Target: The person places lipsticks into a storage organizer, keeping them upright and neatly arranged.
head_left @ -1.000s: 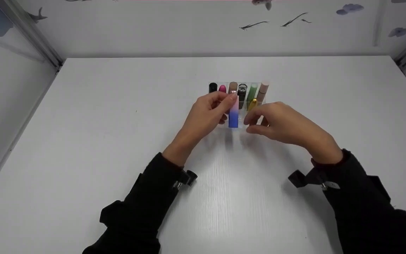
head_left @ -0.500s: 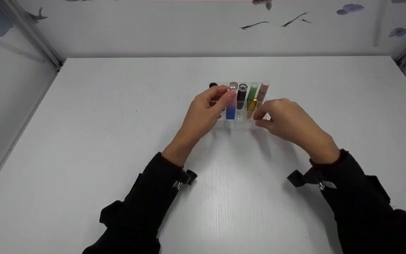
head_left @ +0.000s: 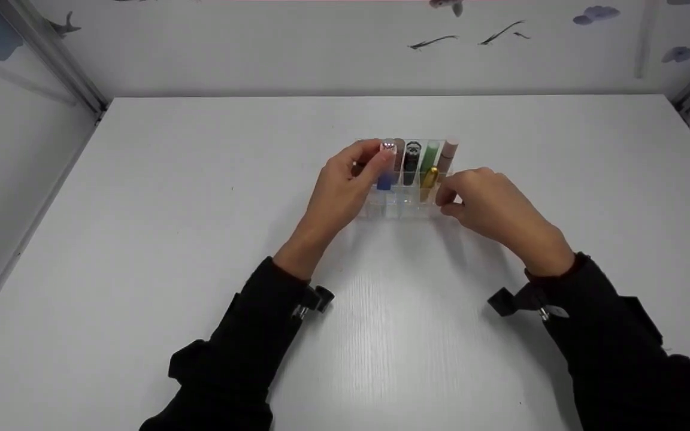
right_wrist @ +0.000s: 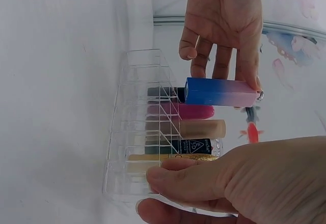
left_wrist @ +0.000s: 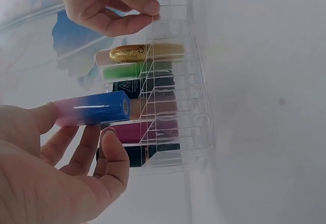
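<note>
My left hand (head_left: 345,185) pinches a square lipstick tube (left_wrist: 97,109) that fades from pink to blue, its silver end showing in the head view. The tube is held above and in front of a clear lipstick organizer (head_left: 409,211), apart from its front slots. At the organizer's right end, the thumb and fingers of my right hand (head_left: 492,200) grip its edge. A gold lipstick (head_left: 429,178) stands in a slot close to those fingers. Behind it are a green tube (head_left: 430,157), a pale pink tube (head_left: 447,157) and a black tube (head_left: 411,161).
Other tubes in the organizer are brown (right_wrist: 204,129), magenta (right_wrist: 196,111) and black (left_wrist: 136,156), the last two hidden by my left hand in the head view. The organizer stands on a white table (head_left: 213,209) before a patterned back wall (head_left: 321,48).
My left hand has carried the pink-blue lipstick up and slightly left over the organizer. My right hand has moved right from the front slots to the organizer's right end, its fingers closing there.
</note>
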Motion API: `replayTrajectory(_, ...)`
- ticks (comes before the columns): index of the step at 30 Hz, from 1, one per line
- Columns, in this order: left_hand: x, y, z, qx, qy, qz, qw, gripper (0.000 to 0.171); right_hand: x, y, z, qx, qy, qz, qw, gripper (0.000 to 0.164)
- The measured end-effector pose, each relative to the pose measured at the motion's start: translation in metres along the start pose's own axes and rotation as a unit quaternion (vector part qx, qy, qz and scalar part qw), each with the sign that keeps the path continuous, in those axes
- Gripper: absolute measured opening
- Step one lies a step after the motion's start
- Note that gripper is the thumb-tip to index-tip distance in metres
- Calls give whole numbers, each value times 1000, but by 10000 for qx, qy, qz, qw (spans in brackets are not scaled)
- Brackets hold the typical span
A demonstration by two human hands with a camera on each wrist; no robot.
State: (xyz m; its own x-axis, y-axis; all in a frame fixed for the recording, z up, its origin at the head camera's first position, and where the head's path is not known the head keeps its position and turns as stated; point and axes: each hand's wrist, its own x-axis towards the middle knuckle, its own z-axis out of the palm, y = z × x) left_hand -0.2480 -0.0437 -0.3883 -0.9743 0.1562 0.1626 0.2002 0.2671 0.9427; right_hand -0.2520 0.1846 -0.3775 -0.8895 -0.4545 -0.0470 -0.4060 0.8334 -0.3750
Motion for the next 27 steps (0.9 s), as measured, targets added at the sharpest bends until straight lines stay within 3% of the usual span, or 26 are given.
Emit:
replayTrajectory(18,4,-7,-11,235,392,-226,9987,41,2,0,2,-99,112,52,9999,10)
replayTrajectory(27,5,-8,-15,189,424,-284,9985,39,2,0,3,-76,95,60,9999,10)
